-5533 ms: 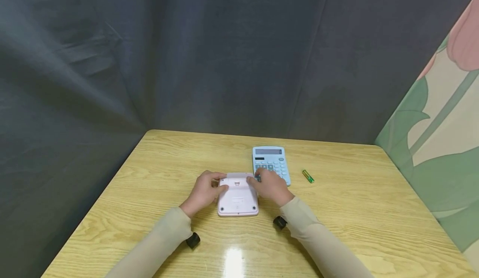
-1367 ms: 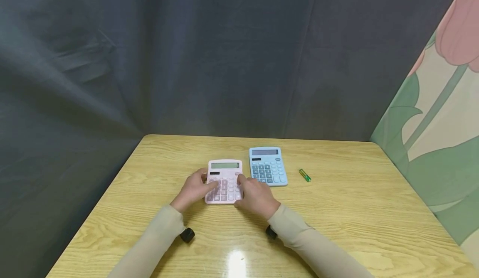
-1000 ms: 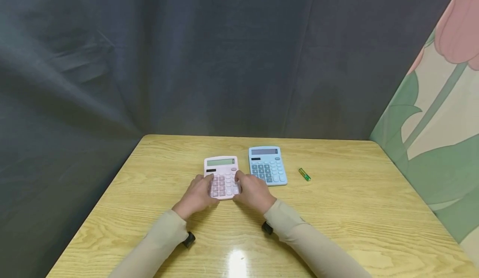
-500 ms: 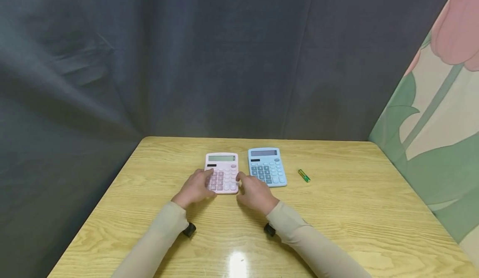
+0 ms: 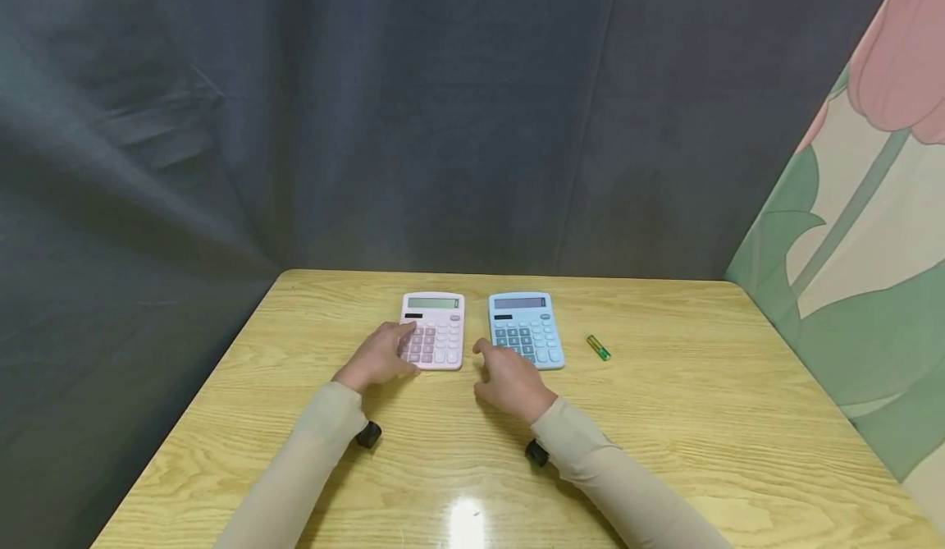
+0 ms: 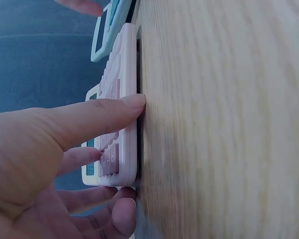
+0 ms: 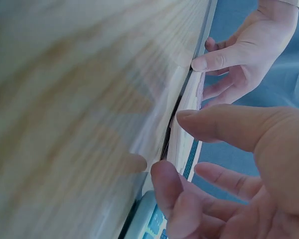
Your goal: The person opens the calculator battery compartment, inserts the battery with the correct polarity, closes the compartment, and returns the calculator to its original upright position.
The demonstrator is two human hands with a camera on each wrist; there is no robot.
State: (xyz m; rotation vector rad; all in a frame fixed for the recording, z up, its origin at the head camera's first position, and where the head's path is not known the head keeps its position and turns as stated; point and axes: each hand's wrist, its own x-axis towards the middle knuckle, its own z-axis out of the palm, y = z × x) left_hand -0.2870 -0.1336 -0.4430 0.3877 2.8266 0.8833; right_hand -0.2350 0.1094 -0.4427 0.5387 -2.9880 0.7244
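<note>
A pink calculator (image 5: 452,337) lies face up on the wooden table, its display at the far end. My left hand (image 5: 375,358) holds its near left corner. In the left wrist view the thumb (image 6: 102,117) presses the near edge, the index finger reaches over the keys, and the other fingers curl along the left side. My right hand (image 5: 509,381) is apart from the pink calculator, fingers loosely bent with nothing between them. It overlaps the near left corner of a blue calculator (image 5: 542,331), which lies face up to the right, roughly level with the pink one.
A green battery (image 5: 599,347) lies on the wooden table (image 5: 687,418), right of the blue calculator. A dark curtain (image 5: 458,122) hangs behind the table's far edge. On the right is a floral-patterned surface (image 5: 849,286).
The pink calculator, underside up at first, was turned face up and slid away across the table, level with the blue one. My right hand has let go of it; the left hand followed it forward.
</note>
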